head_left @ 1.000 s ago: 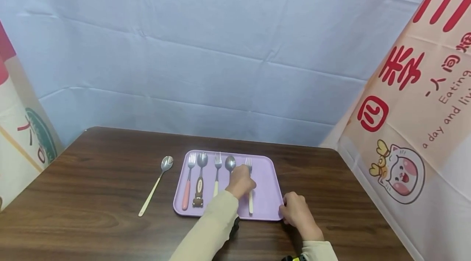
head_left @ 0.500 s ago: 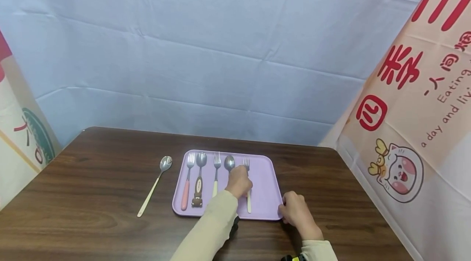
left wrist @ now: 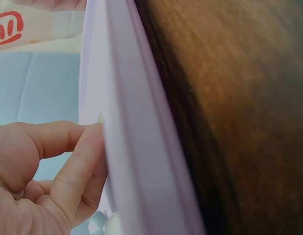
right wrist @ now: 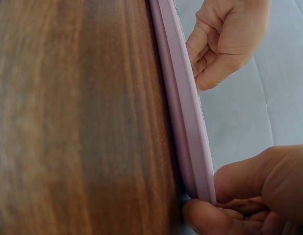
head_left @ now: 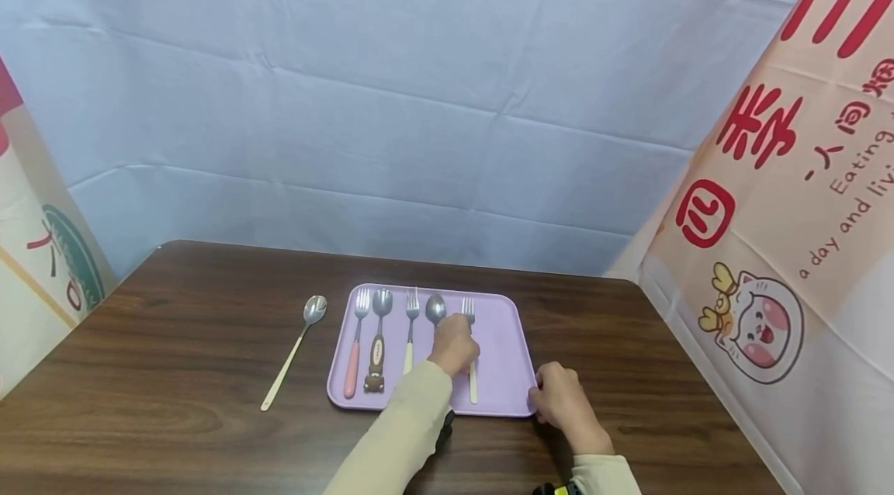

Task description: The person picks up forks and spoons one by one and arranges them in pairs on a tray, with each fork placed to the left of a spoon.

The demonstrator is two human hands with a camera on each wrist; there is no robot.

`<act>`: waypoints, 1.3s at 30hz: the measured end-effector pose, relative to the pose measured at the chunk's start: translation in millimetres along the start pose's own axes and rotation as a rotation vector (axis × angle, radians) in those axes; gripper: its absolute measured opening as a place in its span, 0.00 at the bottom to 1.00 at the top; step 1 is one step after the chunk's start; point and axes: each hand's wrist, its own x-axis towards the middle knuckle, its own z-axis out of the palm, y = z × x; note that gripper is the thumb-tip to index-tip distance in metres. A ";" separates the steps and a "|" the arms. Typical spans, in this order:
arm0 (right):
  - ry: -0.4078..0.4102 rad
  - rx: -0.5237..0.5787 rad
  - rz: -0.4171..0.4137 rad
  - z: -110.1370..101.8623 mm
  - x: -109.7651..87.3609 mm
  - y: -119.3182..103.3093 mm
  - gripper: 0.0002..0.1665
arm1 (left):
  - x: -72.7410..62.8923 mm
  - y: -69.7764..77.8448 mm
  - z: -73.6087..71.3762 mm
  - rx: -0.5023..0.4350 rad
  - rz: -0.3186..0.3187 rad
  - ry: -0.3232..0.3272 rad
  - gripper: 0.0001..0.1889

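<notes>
On the lilac tray (head_left: pixel 504 359) in the head view, my left hand (head_left: pixel 455 344) pinches the white-handled fork (head_left: pixel 473 385) near its middle. The left wrist view shows that hand's thumb and fingers (left wrist: pixel 73 161) together, their tips partly hidden by the tray's rim (left wrist: pixel 141 147). My right hand (head_left: pixel 562 398) grips the tray's near right corner, thumb on the rim and a finger lower down in the right wrist view. Left of the held fork lie a spoon (head_left: pixel 436 307) partly hidden by my left hand, a pale-handled fork (head_left: pixel 410 332), a bear-handled spoon (head_left: pixel 377 351) and a pink-handled fork (head_left: pixel 354 363).
Another spoon (head_left: pixel 296 347), with a pale handle, lies on the dark wooden table (head_left: pixel 174 355) to the left of the tray. A pale blue cloth (head_left: pixel 349 115) hangs behind the table. Printed cloths (head_left: pixel 768 247) hang at the sides.
The held fork has shifted very slightly left with my left hand since a second ago. My right hand has stayed on the tray's corner.
</notes>
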 end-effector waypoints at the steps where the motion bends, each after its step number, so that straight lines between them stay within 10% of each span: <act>1: 0.000 0.000 -0.004 -0.1 -0.2 -0.2 0.07 | -0.1 0.0 0.2 -0.004 -0.001 -0.001 0.07; 28: 0.005 0.000 -0.009 0.8 0.5 0.9 0.10 | -2.8 3.7 -0.6 0.002 -0.009 0.013 0.05; 39: -0.009 -0.002 0.012 0.0 0.9 1.0 0.08 | -6.0 15.7 -11.0 0.138 0.037 -0.084 0.08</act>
